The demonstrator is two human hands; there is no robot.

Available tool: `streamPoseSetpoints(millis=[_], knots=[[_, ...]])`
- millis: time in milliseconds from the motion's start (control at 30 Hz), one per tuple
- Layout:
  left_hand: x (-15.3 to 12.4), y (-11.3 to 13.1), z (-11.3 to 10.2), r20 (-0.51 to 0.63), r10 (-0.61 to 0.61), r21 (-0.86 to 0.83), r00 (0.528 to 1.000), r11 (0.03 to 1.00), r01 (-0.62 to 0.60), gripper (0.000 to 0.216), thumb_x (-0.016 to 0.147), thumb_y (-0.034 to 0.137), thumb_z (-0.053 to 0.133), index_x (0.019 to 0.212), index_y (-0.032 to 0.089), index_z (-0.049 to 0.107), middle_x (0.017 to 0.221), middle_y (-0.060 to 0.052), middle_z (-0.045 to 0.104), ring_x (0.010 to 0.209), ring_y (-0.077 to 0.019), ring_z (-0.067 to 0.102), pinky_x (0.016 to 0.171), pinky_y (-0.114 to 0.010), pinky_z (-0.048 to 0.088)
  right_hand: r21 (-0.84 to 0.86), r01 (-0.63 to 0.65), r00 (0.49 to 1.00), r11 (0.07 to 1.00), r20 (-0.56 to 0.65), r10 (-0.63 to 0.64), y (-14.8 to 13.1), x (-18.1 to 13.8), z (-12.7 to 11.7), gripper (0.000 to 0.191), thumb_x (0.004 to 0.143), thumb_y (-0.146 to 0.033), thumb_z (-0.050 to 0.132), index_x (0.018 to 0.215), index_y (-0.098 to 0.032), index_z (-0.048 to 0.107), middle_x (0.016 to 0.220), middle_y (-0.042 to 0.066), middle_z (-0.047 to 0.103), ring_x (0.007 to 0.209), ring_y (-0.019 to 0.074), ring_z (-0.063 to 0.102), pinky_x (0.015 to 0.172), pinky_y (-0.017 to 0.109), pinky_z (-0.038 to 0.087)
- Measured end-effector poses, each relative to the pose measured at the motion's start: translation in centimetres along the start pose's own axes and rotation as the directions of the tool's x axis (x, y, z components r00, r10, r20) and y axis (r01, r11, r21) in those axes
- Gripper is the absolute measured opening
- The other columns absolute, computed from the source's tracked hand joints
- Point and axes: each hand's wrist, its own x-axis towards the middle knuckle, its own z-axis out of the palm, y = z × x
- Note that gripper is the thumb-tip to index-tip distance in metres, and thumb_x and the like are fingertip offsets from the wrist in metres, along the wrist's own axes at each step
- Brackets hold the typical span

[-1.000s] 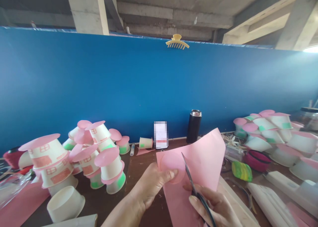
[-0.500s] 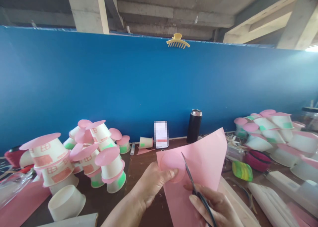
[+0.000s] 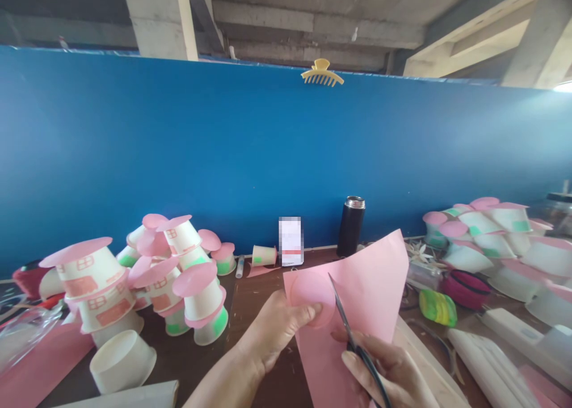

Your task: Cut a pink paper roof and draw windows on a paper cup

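My left hand (image 3: 286, 321) grips the left edge of a large pink paper sheet (image 3: 366, 283), thumb pressed on a pink paper circle (image 3: 308, 292) lying against it. In my right hand (image 3: 379, 360) is a pair of dark-handled scissors (image 3: 346, 318), its blades pointing up and left beside the circle's right edge. The blades look close together, and I cannot tell if paper lies between them. The sheet is held tilted above the brown table, and the right hand's fingers partly go behind it.
Stacked paper cups with pink discs (image 3: 98, 289) crowd the left, with more cups (image 3: 496, 229) at right. A lone white cup (image 3: 123, 360) lies near the front. A black bottle (image 3: 351, 229) and a blurred white card (image 3: 291, 244) stand by the blue wall (image 3: 245, 140). A pink pouch (image 3: 465, 289) sits right.
The whole view has shifted very slightly. Both hands, the paper and the scissors keep nearly the same places.
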Motion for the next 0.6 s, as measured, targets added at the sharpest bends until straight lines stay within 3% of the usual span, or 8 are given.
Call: streamPoseSetpoints(millis=[267, 600], knots=[[0.22, -0.34, -0.35, 0.047, 0.011, 0.002, 0.999, 1.0, -0.012, 0.031, 0.076, 0.025, 0.068, 0.103, 0.01, 0.071, 0.095, -0.013, 0.074, 0.1, -0.0356, 0.064, 0.088, -0.045, 0.047, 0.014, -0.01, 0.998, 1.0, -0.057, 0.011, 0.27, -0.06, 0.15, 0.054, 0.063, -0.061, 0.073, 0.092, -0.015, 0.076, 0.045, -0.005, 0.044, 0.04, 0.0084, 0.041, 0.038, 0.021, 0.034], [0.42, -0.72, -0.81, 0.097, 0.041, -0.011, 0.994, 0.999, -0.04, 0.032, 0.079, 0.024, 0.066, 0.108, 0.01, 0.069, 0.099, -0.013, 0.074, 0.101, -0.0338, 0.064, 0.091, -0.045, 0.046, -0.028, -0.071, 0.997, 0.997, 0.039, 0.072, 0.73, 0.25, -0.49, 0.068, 0.065, -0.067, 0.069, 0.105, -0.012, 0.07, 0.046, -0.006, 0.043, 0.04, 0.0083, 0.042, 0.04, 0.021, 0.035]])
